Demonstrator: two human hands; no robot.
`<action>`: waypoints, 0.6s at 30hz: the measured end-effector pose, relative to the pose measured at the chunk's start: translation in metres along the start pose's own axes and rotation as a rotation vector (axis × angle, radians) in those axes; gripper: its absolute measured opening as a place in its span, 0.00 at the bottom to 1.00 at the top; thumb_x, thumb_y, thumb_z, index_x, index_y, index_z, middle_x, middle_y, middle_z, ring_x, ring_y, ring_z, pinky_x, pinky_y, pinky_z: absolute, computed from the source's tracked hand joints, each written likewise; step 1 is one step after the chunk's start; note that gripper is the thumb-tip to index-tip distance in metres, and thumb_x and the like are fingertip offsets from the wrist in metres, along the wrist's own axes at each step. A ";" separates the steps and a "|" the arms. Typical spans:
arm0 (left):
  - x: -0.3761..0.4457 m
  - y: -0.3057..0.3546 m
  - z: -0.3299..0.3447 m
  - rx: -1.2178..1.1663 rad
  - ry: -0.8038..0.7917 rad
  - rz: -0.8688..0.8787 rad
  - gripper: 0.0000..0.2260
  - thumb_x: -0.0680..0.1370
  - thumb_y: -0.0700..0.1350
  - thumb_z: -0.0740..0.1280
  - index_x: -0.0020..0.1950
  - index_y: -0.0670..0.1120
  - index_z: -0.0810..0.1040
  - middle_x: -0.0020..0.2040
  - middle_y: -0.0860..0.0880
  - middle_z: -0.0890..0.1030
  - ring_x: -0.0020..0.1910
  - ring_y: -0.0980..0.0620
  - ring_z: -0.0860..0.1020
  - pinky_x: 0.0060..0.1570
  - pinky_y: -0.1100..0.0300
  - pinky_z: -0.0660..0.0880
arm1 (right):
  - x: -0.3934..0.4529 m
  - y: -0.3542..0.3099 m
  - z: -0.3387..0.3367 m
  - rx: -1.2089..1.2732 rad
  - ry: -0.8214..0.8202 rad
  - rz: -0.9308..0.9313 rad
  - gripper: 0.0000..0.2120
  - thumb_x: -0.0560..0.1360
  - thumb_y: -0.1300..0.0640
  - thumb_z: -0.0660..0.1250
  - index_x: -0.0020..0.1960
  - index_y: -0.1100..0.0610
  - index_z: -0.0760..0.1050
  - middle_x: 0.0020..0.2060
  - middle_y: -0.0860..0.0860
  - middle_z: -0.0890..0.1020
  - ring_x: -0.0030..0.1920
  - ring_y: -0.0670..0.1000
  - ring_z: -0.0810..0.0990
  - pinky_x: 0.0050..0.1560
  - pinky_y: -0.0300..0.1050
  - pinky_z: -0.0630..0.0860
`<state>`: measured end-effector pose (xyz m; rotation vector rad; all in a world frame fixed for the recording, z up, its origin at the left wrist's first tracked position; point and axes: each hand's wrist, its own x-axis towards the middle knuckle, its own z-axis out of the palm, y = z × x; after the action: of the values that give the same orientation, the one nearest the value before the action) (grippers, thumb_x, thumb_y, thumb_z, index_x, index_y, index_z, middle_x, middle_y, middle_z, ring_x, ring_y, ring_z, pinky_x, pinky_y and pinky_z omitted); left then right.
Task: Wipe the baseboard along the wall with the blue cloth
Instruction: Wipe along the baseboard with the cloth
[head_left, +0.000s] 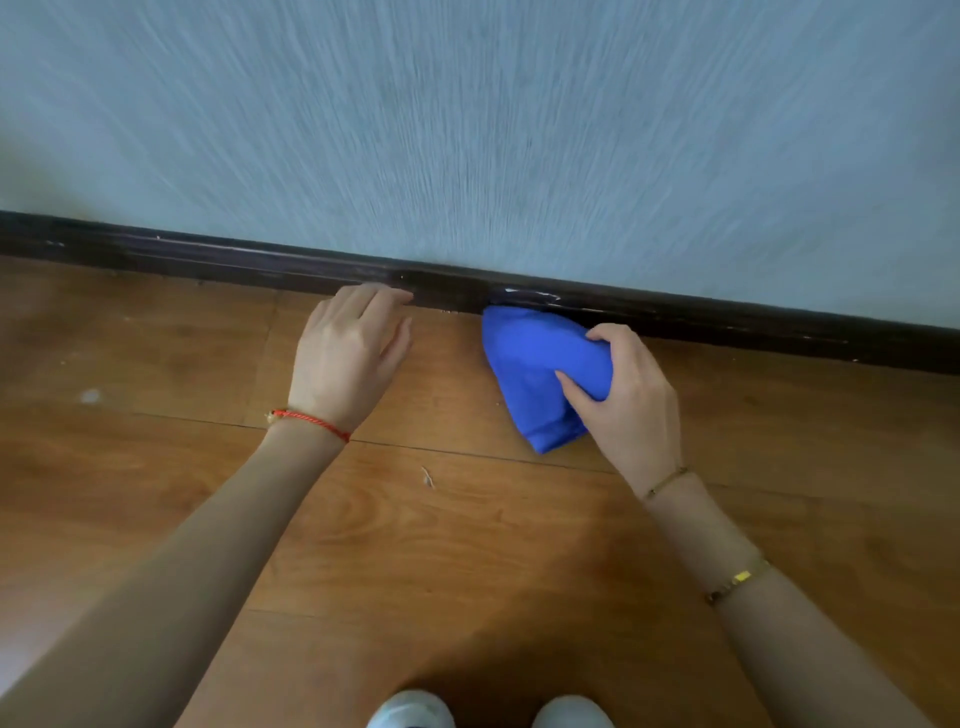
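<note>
The right hand (626, 395) grips the bunched blue cloth (535, 374), whose far edge presses against the dark baseboard (208, 257) at the foot of the wall (467, 130). The left hand (353, 348) is empty, fingers loosely spread, its fingertips at the baseboard just left of the cloth. Pale scuffs and specks show along the board on both sides, so most of the wiping seems left to do.

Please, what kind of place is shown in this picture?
Probably a room inside a home, seen at floor level. A wooden plank floor meets a dark baseboard under a pale textured wall. The right hand presses a blue cloth there.
</note>
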<state>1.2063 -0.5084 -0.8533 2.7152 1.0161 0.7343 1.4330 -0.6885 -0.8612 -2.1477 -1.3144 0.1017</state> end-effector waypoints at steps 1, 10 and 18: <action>0.002 0.000 0.003 -0.002 0.008 -0.008 0.09 0.81 0.41 0.67 0.59 0.40 0.81 0.52 0.42 0.83 0.53 0.41 0.81 0.50 0.49 0.75 | 0.002 0.000 0.006 -0.006 0.043 0.001 0.19 0.73 0.56 0.76 0.60 0.59 0.75 0.52 0.51 0.80 0.52 0.50 0.78 0.50 0.39 0.73; 0.008 -0.004 0.015 0.003 0.030 -0.047 0.09 0.82 0.43 0.66 0.58 0.40 0.81 0.52 0.43 0.83 0.52 0.42 0.81 0.49 0.49 0.76 | 0.008 -0.020 0.040 -0.063 0.423 0.131 0.20 0.73 0.53 0.77 0.54 0.64 0.75 0.52 0.59 0.75 0.53 0.57 0.75 0.56 0.48 0.75; 0.006 0.007 0.020 0.008 0.037 -0.044 0.08 0.81 0.42 0.66 0.57 0.40 0.81 0.50 0.43 0.83 0.49 0.42 0.80 0.46 0.49 0.75 | -0.003 -0.011 0.044 -0.272 0.370 0.138 0.16 0.79 0.46 0.69 0.60 0.56 0.79 0.55 0.50 0.82 0.54 0.56 0.76 0.52 0.51 0.72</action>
<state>1.2242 -0.5097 -0.8662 2.6863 1.0848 0.7777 1.4069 -0.6675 -0.8920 -2.3382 -1.0097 -0.4228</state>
